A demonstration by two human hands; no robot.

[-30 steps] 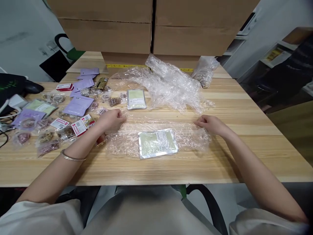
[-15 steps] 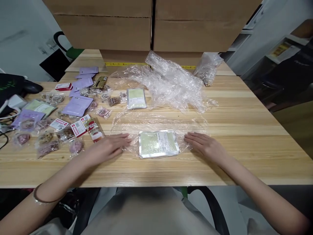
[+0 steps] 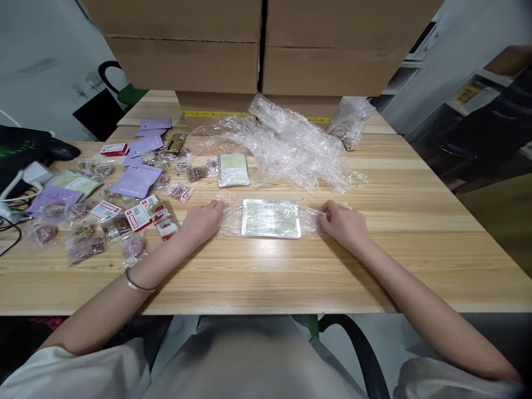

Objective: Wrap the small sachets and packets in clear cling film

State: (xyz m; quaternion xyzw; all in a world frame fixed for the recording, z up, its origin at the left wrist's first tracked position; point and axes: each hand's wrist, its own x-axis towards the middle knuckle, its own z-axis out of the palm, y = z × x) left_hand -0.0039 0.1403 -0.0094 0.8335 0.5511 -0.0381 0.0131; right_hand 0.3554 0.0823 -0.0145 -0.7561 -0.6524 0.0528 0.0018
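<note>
Here, clear film [image 3: 230, 217] is enfolding a silver-edged pouch [image 3: 271, 219] on the worktop [image 3: 266, 282] as the left hand [image 3: 203, 221] and right hand [image 3: 346, 224], fingers curled, are gripping the film's opposite ends; leftward, small clear packets [image 3: 134, 247] are holding pinkish contents.

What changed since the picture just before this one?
The wrapped packet moved farther away; its label now sits further left on it. The left hand and right hand, flat before, now grip the clear wrap. The purple packets and plastic heap stayed put.
</note>
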